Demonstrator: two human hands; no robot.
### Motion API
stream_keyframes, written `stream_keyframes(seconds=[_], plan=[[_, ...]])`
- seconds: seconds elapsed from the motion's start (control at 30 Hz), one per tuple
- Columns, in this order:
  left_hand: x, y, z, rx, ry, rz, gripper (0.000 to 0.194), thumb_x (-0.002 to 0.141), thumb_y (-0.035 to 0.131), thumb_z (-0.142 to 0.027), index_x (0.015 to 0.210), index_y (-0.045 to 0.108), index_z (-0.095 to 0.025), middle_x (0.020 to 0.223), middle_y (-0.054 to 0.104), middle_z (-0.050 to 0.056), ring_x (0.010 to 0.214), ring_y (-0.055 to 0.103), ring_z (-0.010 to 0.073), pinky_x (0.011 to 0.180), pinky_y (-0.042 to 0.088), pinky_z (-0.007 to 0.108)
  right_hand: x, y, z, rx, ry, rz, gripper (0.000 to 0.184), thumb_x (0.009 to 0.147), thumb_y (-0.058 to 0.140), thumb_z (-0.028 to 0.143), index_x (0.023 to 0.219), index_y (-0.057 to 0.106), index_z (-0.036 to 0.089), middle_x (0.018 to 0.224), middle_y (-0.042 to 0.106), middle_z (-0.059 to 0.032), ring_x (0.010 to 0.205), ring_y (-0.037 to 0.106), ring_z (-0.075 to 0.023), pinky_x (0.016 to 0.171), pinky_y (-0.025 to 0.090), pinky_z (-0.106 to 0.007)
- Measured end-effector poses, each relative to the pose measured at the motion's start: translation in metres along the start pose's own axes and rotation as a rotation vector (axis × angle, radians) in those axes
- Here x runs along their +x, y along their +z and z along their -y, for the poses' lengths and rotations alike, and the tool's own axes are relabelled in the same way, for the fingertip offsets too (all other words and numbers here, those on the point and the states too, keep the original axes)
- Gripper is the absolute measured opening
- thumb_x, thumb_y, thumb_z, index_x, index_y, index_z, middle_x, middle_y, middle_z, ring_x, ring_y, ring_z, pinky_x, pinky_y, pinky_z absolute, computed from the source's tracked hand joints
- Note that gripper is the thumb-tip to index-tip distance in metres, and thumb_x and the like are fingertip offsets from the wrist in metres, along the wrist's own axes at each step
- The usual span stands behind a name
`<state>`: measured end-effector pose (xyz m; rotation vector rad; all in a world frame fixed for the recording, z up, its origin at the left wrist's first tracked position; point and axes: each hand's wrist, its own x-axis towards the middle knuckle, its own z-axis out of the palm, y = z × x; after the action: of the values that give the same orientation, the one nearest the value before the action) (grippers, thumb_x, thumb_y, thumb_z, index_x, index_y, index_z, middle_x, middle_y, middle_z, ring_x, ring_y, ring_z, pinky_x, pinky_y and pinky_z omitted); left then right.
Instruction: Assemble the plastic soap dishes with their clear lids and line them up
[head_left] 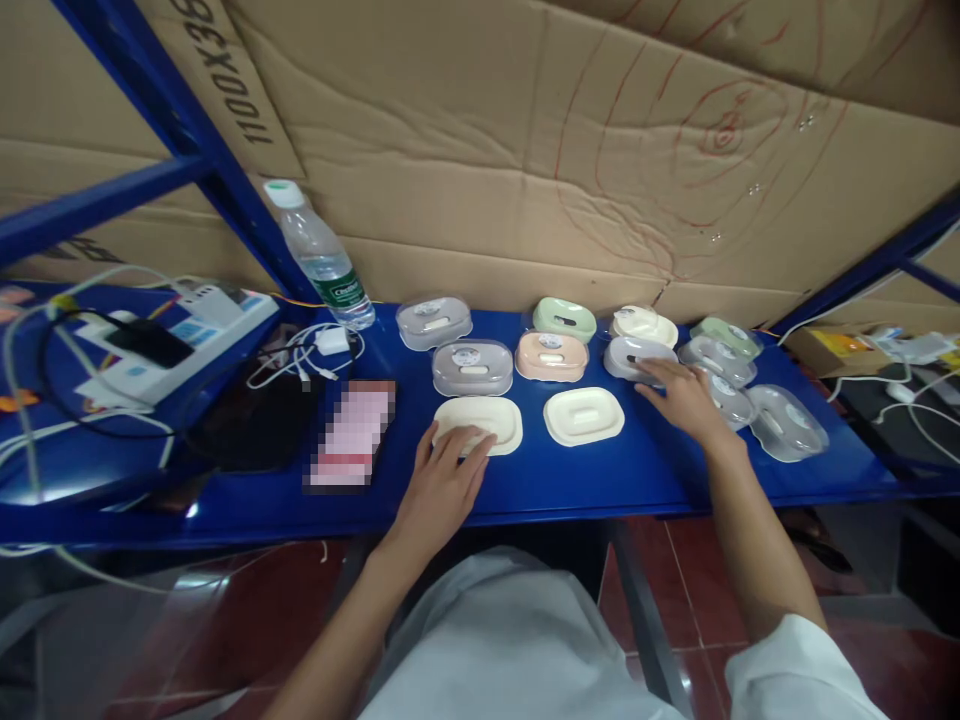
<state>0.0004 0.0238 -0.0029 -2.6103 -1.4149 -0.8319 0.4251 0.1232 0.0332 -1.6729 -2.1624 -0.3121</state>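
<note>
My left hand (441, 478) rests palm down, with its fingers spread across the near side of a cream oval dish (501, 412). To the right of that lies a second cream oval dish (583, 415), with a raised middle. My right hand (686, 402) reaches over a grey oval box with a clear cover (622, 352). Its fingers are apart at the box's near edge; whether they press on it I cannot tell. Around these stand a grey covered box (472, 372), a peach covered box (551, 357), a green covered box (564, 316) and a cream covered box (643, 326).
Several more covered boxes (787, 422) stand at the right. On the left are a phone (352, 435), a water bottle (322, 255), a white cable with charger (330, 342) and a power strip (127, 370). Cardboard (450, 140) backs the blue table (525, 490).
</note>
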Motion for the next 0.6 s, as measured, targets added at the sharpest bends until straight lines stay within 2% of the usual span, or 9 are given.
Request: stream_keyframes(seconds=[0.1,0.2,0.27,0.37,0.5,0.6], plan=[[0.005,-0.001,-0.005,0.038,0.027,0.011,0.034,0.106,0.056,-0.019,0.139,0.065,-0.023,0.136,0.071,0.012,0.128,0.067,0.03,0.126,0.035,0.062,-0.022,-0.007,0.002,-0.003,-0.041,-0.014,0.033,0.109,0.049,0.034,0.123,0.077,0.022,0.12,0.08,-0.0113,0.113,0.074,-0.0314,0.103,0.047,-0.052],[0.007,-0.001,-0.006,0.031,0.021,0.028,0.034,0.106,0.057,-0.02,0.138,0.067,-0.025,0.14,0.07,0.012,0.13,0.066,0.0309,0.127,0.033,0.062,-0.04,-0.013,0.034,0.08,-0.183,-0.045,0.03,0.11,0.051,0.027,0.131,0.073,0.024,0.124,0.079,-0.0085,0.115,0.073,-0.0274,0.104,0.046,-0.049],[0.006,-0.002,-0.008,0.014,0.023,0.032,0.038,0.106,0.057,-0.021,0.143,0.064,-0.025,0.142,0.069,0.012,0.132,0.065,0.0303,0.128,0.032,0.061,-0.049,-0.015,0.06,0.175,-0.293,-0.004,0.031,0.11,0.053,0.023,0.136,0.069,0.026,0.13,0.078,-0.0066,0.117,0.072,-0.0249,0.106,0.046,-0.048],[0.007,-0.004,-0.015,-0.014,0.043,0.043,0.043,0.107,0.056,-0.024,0.15,0.059,-0.024,0.148,0.066,0.013,0.137,0.062,0.0297,0.13,0.032,0.06,-0.06,-0.014,0.09,0.273,-0.376,0.059,0.036,0.109,0.054,0.021,0.143,0.063,0.028,0.134,0.076,-0.0065,0.121,0.07,-0.0238,0.109,0.047,-0.048],[0.016,0.001,-0.033,-0.018,0.129,0.054,0.045,0.107,0.059,-0.03,0.151,0.058,-0.021,0.157,0.058,0.017,0.143,0.059,0.0329,0.129,0.032,0.063,-0.067,-0.012,0.113,0.268,-0.447,0.099,0.034,0.109,0.056,0.024,0.142,0.064,0.025,0.132,0.075,-0.0099,0.124,0.069,-0.026,0.109,0.049,-0.049],[0.026,0.011,-0.043,-0.032,0.188,0.058,0.042,0.105,0.063,-0.031,0.146,0.062,-0.021,0.16,0.056,0.018,0.146,0.056,0.034,0.128,0.033,0.063,-0.069,-0.015,0.125,0.286,-0.486,0.163,0.036,0.109,0.053,0.019,0.141,0.066,0.025,0.131,0.075,-0.0096,0.125,0.068,-0.0249,0.109,0.052,-0.047]])
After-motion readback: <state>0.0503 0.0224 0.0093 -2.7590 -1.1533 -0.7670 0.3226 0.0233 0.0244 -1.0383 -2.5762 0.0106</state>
